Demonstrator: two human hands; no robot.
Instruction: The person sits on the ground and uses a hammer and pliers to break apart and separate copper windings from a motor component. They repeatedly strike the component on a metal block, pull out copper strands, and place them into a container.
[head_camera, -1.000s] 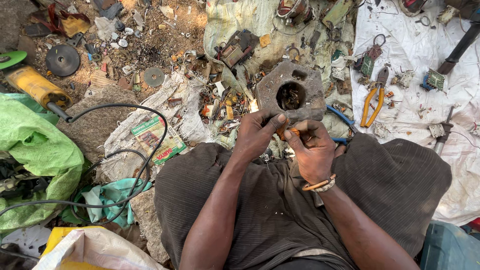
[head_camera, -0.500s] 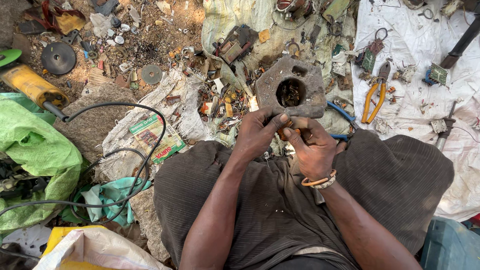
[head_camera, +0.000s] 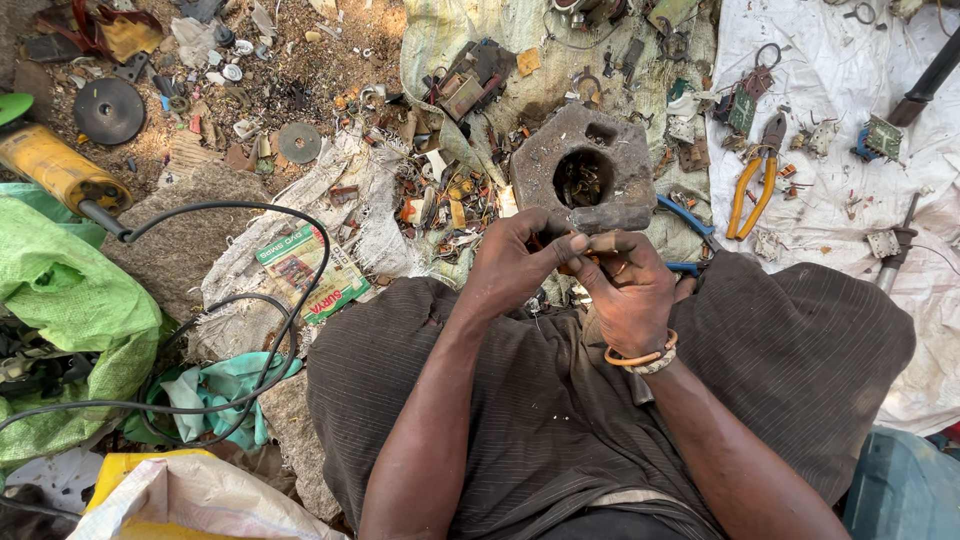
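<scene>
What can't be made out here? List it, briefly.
- Head view: the small piece pinched between the left hand and right hand is mostly covered by fingers; its kind is unclear.
- The contents of the metal block's hole are too small and shadowed.
- The yellow grinder is cut off at the left edge.

Small brownish piece (head_camera: 603, 243), stubby and roughly cylindrical, lying near level. Pinched between the fingertips of left hand (head_camera: 512, 265) and right hand (head_camera: 632, 295), where the two hands meet. Its far side is touching or just short of a grey metal block. Finer detail too small to tell.
</scene>
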